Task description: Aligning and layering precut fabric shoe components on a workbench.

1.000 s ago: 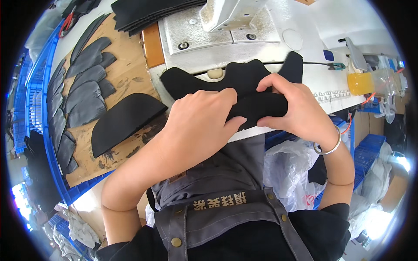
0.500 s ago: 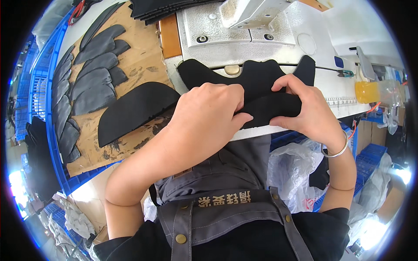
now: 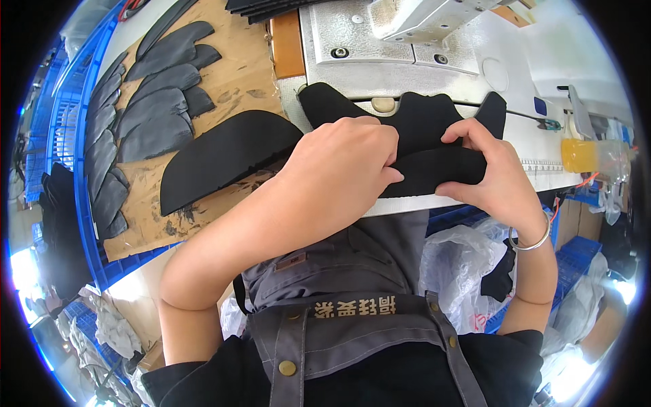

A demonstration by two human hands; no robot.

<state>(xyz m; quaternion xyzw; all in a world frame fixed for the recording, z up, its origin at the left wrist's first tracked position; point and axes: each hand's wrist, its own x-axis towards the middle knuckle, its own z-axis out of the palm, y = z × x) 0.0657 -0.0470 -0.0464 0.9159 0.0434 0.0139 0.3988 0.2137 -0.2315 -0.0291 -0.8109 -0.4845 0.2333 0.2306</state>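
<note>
A black fabric piece with a wavy far edge lies on the white sewing machine bed. Its near part is folded or curled up between my hands. My left hand is closed on the left portion of this piece, fingers curled under and thumb pressed in. With thumb below and fingers above, my right hand pinches the curled part at its right end. Beside my left wrist rests a black half-round piece, its right end partly hidden by that hand.
Several dark grey curved pieces overlap on the stained brown cardboard at left, in a blue crate. Folded black pieces lie at the far edge. The machine's metal body stands ahead. A bottle with a yellow part is at right.
The whole view has shifted, so the bench appears slightly higher and farther right. Both hands keep hold of the black fabric piece; my left thumb is tucked in more.
</note>
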